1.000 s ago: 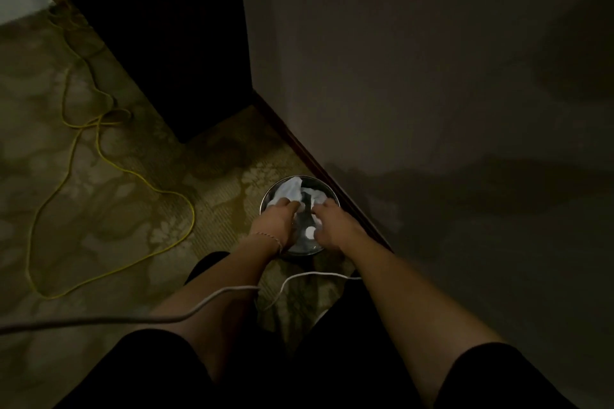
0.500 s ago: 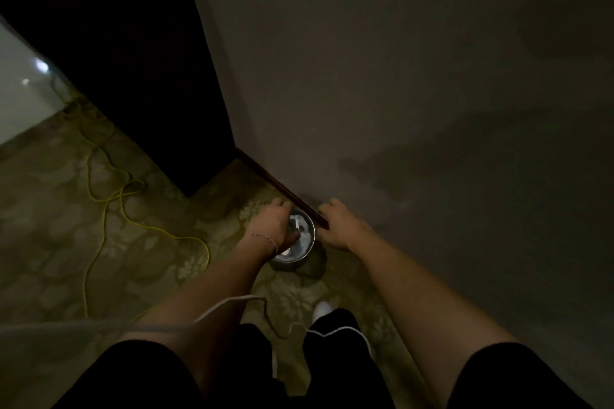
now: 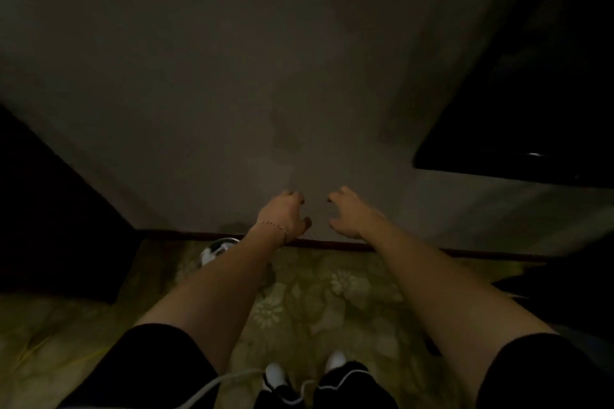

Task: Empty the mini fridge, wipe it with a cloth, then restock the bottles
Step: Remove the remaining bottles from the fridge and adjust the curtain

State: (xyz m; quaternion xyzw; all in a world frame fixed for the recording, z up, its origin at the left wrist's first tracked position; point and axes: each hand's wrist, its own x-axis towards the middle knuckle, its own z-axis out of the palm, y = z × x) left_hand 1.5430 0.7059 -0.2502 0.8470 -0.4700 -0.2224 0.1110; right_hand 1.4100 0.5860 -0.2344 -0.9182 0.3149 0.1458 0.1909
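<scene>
My left hand (image 3: 285, 216) and my right hand (image 3: 349, 212) hang side by side in front of a plain grey wall, fingers loosely curled, nothing in either. A small metal bowl (image 3: 217, 249) with a white cloth in it sits on the carpet by the skirting board, partly hidden behind my left forearm. No fridge or bottles can be made out in this dim view.
A dark cabinet (image 3: 50, 226) stands at the left, a black glossy surface (image 3: 531, 109) at the upper right. Patterned green carpet (image 3: 315, 302) lies below, with a dark skirting board (image 3: 398, 247) along the wall. A white cable (image 3: 212, 385) trails near my feet.
Both hands have left the bowl and cloth and risen in front of the wall. My view has swung up and to the right, so the bowl now lies lower left.
</scene>
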